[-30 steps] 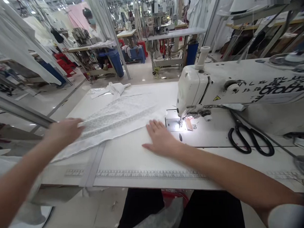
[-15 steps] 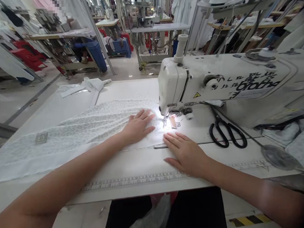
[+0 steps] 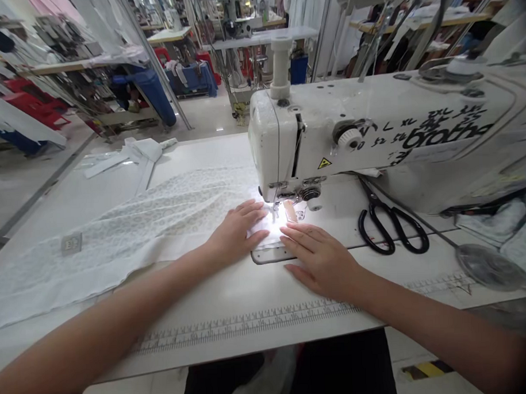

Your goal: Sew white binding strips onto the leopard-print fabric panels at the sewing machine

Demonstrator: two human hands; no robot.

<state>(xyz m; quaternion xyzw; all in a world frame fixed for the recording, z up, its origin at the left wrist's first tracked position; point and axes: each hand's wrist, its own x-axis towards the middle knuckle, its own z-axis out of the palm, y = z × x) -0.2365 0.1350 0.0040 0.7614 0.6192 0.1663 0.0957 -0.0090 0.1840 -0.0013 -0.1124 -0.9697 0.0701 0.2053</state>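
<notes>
A long piece of white patterned fabric (image 3: 177,206) lies across the table, its right end under the lit needle area of the sewing machine (image 3: 273,145). My left hand (image 3: 234,232) rests on this fabric just left of the presser foot (image 3: 275,210), fingers stretched out. Flat beside the needle plate, my right hand (image 3: 321,258) has its fingertips at the right edge of the fabric, thumb apart. Neither hand grips anything. A small grey label (image 3: 71,243) shows on the left part of the fabric.
Black-handled scissors (image 3: 393,227) lie right of my right hand. A printed ruler (image 3: 250,324) runs along the table's front edge. White fabric strips (image 3: 136,155) lie at the back left, and more patterned fabric (image 3: 497,223) is at the far right. Other sewing stations stand behind.
My left hand has moved slightly down and left, and the fabric's front edge has shifted back, uncovering more of the metal plate. The camera view has turned a little.
</notes>
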